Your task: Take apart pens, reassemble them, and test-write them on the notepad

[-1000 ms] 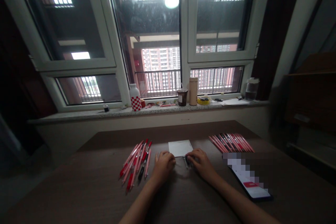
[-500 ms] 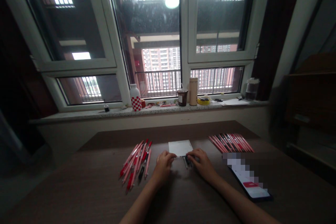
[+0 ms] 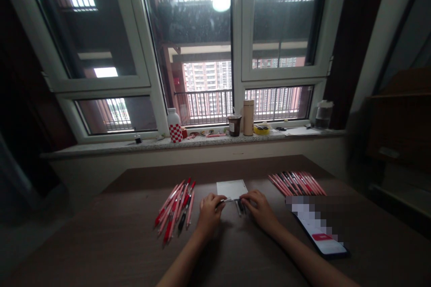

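Note:
My left hand (image 3: 209,210) pinches one end of a slim, pale pen (image 3: 231,200) with a dark tip. At the pen's other end, my right hand (image 3: 257,208) has its fingertips closed. Below the right fingers are short dark and pale stick-like pieces (image 3: 239,209), too small to make out clearly. Just beyond both hands lies a white sheet of paper (image 3: 232,187) with small holes along its right edge. Left of my left hand is a loose pile of pink, red and black pens (image 3: 175,208).
A row of similar pens (image 3: 296,183) lies side by side at the back right of the brown table (image 3: 117,233). A phone (image 3: 325,237) rests in front of them. Bottles, a cup (image 3: 234,125) and yellow tape (image 3: 261,129) stand on the windowsill.
The pale pen between my hands has tilted slightly and shows more clearly, its dark tip now visible at my left fingers. Both hands stay nearly in place.

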`<state>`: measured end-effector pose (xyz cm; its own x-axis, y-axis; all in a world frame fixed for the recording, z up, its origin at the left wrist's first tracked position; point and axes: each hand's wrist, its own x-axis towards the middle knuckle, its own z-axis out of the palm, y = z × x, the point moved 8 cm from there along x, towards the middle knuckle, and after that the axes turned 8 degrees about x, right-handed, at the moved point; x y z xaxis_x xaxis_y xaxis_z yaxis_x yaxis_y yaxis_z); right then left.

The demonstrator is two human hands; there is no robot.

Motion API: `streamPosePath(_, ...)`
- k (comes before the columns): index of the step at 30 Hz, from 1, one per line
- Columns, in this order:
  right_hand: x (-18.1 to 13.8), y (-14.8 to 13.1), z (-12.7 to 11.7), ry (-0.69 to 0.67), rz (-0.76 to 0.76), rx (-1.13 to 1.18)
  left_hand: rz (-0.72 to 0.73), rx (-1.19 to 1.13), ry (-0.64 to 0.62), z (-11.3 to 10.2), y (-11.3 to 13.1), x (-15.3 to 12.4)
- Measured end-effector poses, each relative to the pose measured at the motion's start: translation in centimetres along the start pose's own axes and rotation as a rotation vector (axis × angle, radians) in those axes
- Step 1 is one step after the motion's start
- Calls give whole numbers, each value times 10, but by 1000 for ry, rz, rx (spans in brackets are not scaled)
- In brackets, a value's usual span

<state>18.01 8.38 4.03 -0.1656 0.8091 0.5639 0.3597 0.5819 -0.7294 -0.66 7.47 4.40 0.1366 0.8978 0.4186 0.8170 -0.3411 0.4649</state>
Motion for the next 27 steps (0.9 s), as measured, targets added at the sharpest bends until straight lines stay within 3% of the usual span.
streamPosePath(27,-2,-1,4,-17,-24,-118,21,38,-4,-3,8,-3)
